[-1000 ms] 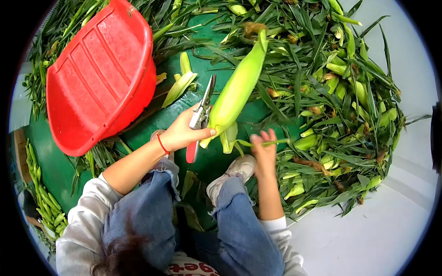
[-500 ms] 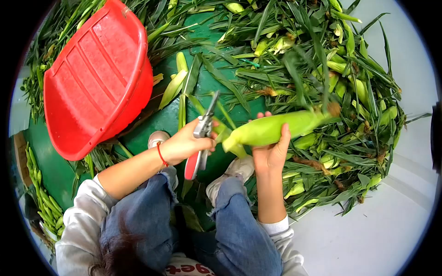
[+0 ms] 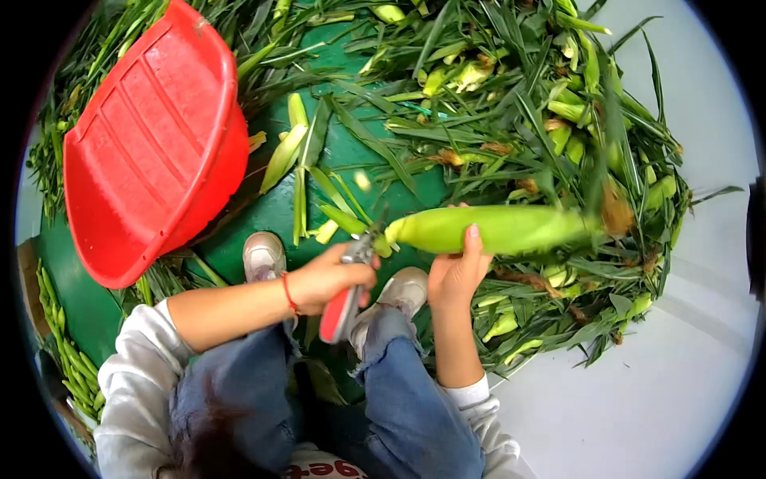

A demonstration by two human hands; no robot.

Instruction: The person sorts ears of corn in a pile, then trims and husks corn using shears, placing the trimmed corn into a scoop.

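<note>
Reddish lettering (image 3: 323, 469) is showing on the pale front of the person's top (image 3: 309, 457), right at the lower edge of the head view, its 3 clearest characters apparently spelling "get", though the small, cramped view of that print is making the reading uncertain.

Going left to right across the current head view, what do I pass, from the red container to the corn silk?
Red container → left shoe → red wristband → left hand holding shears → right hand → brown silk at the held corn ear's tip.
</note>
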